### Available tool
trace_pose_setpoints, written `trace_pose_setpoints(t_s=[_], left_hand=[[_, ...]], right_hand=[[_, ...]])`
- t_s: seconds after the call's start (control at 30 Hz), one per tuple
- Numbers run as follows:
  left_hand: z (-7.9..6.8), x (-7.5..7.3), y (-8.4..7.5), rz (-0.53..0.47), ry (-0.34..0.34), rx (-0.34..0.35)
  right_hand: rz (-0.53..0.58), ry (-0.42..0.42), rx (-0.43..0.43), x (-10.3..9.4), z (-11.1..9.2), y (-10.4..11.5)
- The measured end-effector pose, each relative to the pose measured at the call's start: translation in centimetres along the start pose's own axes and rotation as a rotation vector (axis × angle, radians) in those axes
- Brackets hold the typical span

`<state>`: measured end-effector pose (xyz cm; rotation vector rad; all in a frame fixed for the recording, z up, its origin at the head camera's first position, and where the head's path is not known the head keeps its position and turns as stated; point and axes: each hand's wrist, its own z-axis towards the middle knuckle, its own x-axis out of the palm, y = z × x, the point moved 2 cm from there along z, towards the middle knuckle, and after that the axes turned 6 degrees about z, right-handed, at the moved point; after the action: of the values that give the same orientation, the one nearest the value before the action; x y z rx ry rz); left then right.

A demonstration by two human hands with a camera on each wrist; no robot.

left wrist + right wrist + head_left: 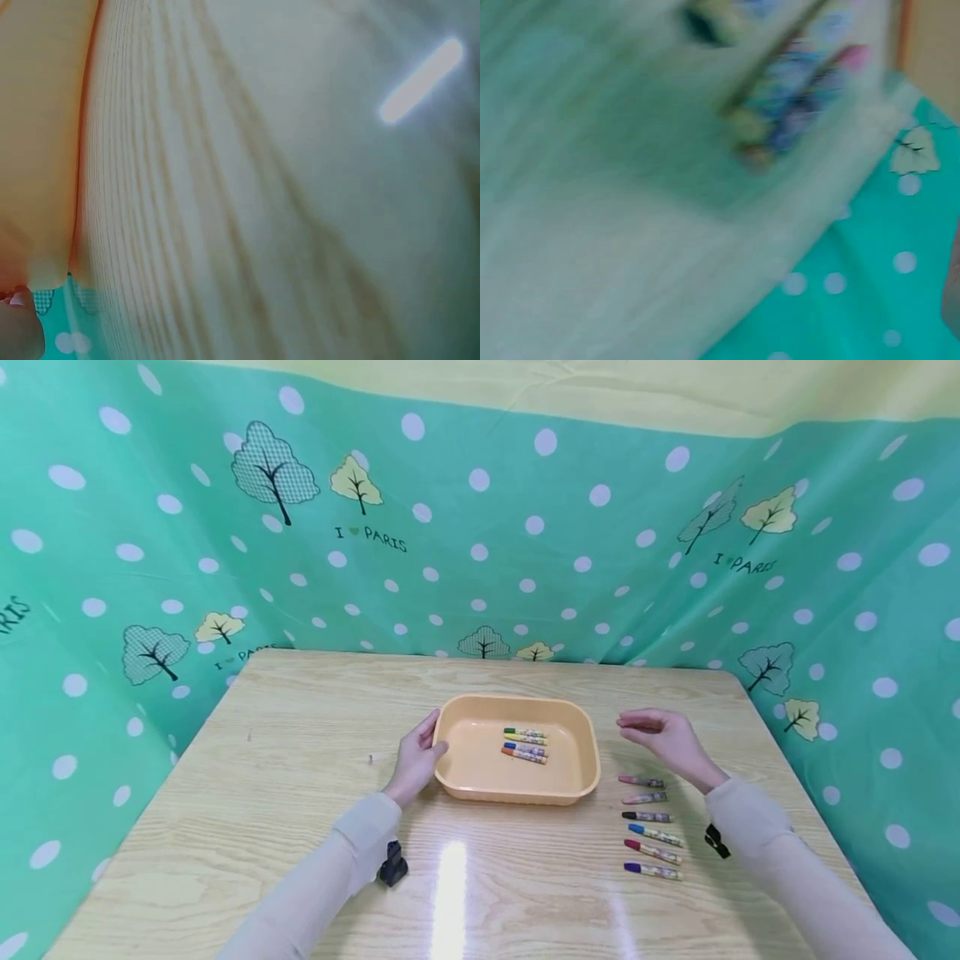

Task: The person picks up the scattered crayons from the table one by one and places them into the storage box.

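My left hand (415,760) grips the left rim of a peach-coloured plastic tray (517,797), thumb over the edge. Green (523,732), yellow (527,739), blue (527,749) and orange (524,756) crayons lie together inside it. The tray's outer wall (37,135) fills the left of the left wrist view, above a fingertip (19,330). Right of the tray hovers my right hand (670,743), fingers loosely bent, with no crayon showing between them. Just below it starts a column of crayons: two pinkish ones, a black one (648,817), a blue, a red (652,852) and a dark blue.
A light wooden table (300,827) carries everything. Behind and beside it hangs a green dotted cloth (480,552) with printed trees. Black wrist mounts sit under both sleeves. Crayons (802,105) near the right wrist camera look blurred.
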<state>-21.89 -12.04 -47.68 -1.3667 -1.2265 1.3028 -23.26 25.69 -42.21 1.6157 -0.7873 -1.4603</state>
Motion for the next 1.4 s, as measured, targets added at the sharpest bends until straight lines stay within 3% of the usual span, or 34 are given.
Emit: trace_pose_setpoints(t_s=[0.3, 0.67, 1.4], left_hand=[[-0.2, -0.1, -0.4, -0.014, 0.015, -0.006], [0.1, 0.0, 0.0, -0.009, 0.011, 0.003], [0.2, -0.2, 0.2, -0.009, -0.004, -0.006]], right_hand=[[-0.053, 0.078, 0.067, -1.1, -1.6, -3.8], [-0.103, 0.1, 0.147, -0.8, -2.6, -7.1], [-0.223, 0.092, 0.11, 0.0, -2.5, -7.0]])
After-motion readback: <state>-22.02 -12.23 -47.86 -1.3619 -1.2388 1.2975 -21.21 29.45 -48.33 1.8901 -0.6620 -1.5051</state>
